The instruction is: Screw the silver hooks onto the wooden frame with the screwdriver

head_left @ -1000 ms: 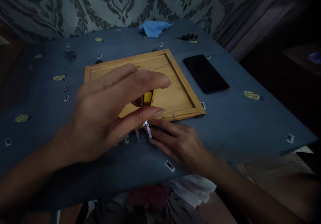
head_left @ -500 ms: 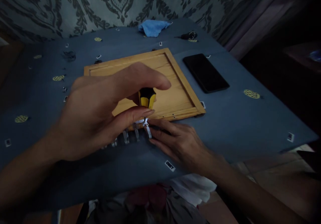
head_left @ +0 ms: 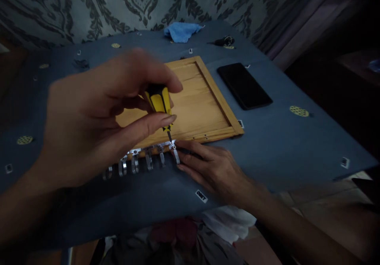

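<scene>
My left hand (head_left: 89, 118) is closed around a yellow and black screwdriver (head_left: 160, 100), tilted with its tip down. The tip meets the right end of a shiny metal hook rail (head_left: 152, 149), at a spot where a screw seems to sit. Several curved hooks hang from this rail over the near edge of a wooden framed panel (head_left: 192, 94). My right hand (head_left: 210, 166) pinches the rail's last hook at the right end, fingers pressed together. Part of the panel's left side is hidden behind my left hand.
A black phone (head_left: 245, 86) lies right of the panel. Behind it are a dark screwdriver-like tool (head_left: 223, 41) and a blue cloth (head_left: 182, 32). A small dark item (head_left: 81, 64) lies at the back left. The blue tablecloth (head_left: 267, 154) reaches the table's front edge.
My left hand has shifted up and left and tilted the screwdriver, so its handle, shaft and more hooks show. My right hand stays in place on the rail's end.
</scene>
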### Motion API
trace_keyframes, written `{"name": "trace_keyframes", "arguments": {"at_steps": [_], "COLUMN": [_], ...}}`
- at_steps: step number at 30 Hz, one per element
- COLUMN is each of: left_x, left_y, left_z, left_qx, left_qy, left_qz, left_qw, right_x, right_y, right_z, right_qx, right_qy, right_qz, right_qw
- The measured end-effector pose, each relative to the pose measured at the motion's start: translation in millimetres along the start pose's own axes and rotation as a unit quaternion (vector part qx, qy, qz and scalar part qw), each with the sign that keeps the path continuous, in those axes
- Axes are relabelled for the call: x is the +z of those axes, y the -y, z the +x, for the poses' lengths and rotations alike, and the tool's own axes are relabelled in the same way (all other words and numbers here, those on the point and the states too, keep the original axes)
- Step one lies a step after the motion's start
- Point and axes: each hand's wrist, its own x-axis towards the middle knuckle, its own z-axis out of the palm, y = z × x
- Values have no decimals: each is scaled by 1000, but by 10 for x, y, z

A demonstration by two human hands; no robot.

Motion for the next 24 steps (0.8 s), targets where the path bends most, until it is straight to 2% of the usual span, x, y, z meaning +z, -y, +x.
{"name": "trace_keyframes", "arguments": {"at_steps": [3, 13, 19, 24], "left_x": [40, 44, 53, 45], "left_y": [2, -15, 57, 20], "left_z": [-21, -41, -32, -12], "left_qx": [-24, -43, 2, 20], "left_qy": [5, 15, 25, 47], "left_qz": [-41, 2, 16, 38], "left_qw": [999, 999, 1000, 998], "right_x": [7, 2, -5, -3], "right_y": [4, 4, 0, 4], "right_z": [1, 4, 14, 9], "right_qx": [2, -4, -6, -5], "right_qy": [1, -2, -1, -3], "right_qz": [3, 5, -4, -17], "right_qw": [1000, 1000, 1000, 1000]}}
